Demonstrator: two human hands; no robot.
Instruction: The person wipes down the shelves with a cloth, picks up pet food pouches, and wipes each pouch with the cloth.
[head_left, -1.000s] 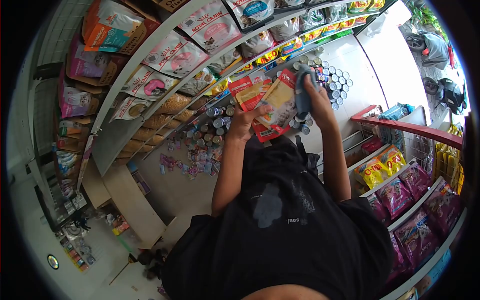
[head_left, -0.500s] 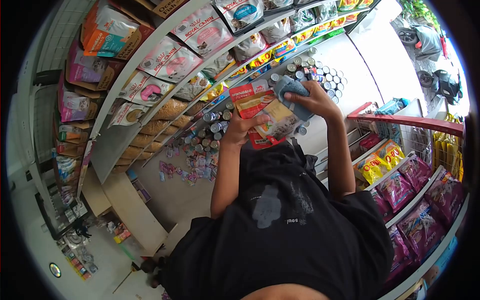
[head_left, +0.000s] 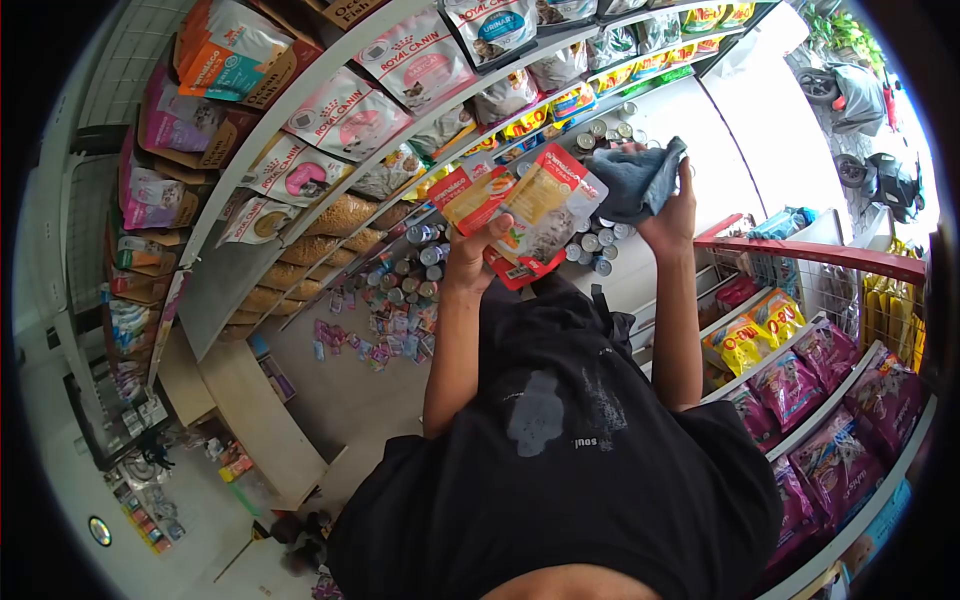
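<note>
Holds a fanned stack of glossy red-and-white flat film pouches in the left hand, thumb pressed over the lower left of the front faces, fingers behind and mostly hidden. Grips a crumpled grey-blue soft cloth in the right hand, just beside the pouches' right edge; cannot tell how tightly, with folds covering most fingers.

Likely weighs little per pouch, flexes easily and slips against its neighbour because of the slick film. Best held near a lower edge or side seam, thumb flat across the layers, without squeezing the soft middle.

Shows, below the gap between the hands, round silver-topped metal tins on the pale floor. Includes, lower left of the left hand, small scattered pink-and-purple sachets. Has, farther left, shelved white-and-pink bags; right of the right hand, glossy purple plastic bags.
</note>
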